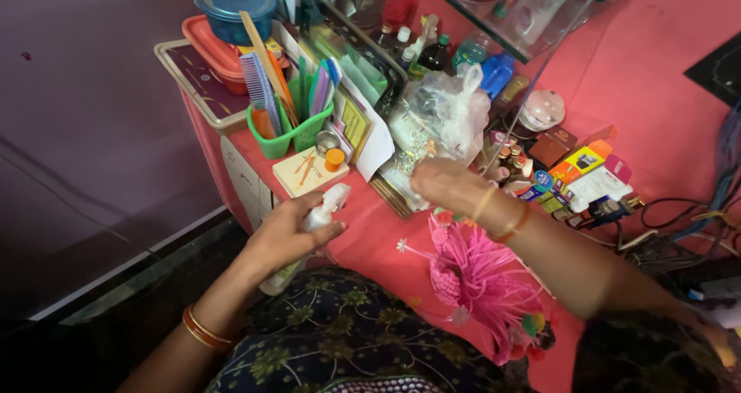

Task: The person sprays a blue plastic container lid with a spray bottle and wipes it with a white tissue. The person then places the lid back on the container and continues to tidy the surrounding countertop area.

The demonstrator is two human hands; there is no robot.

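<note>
My left hand [289, 235] is closed around a white spray bottle [323, 209], its nozzle pointing up and to the right, held just over the near edge of a pink-covered table [378, 231]. My right hand [441, 183] hovers palm-down over the middle of the table, next to a clear plastic bag [440, 115] stuffed with small items. Whether that hand grips anything is not visible. Bangles ring both wrists. A pink plastic flower ornament [475, 273] lies under my right forearm.
A green holder [297, 134] with combs and pens stands at the back left, beside stacked tubs [231, 7] on a tray. Small bottles, boxes [587, 177] and a glass shelf [494, 22] crowd the back. Cables [679, 231] trail at the right.
</note>
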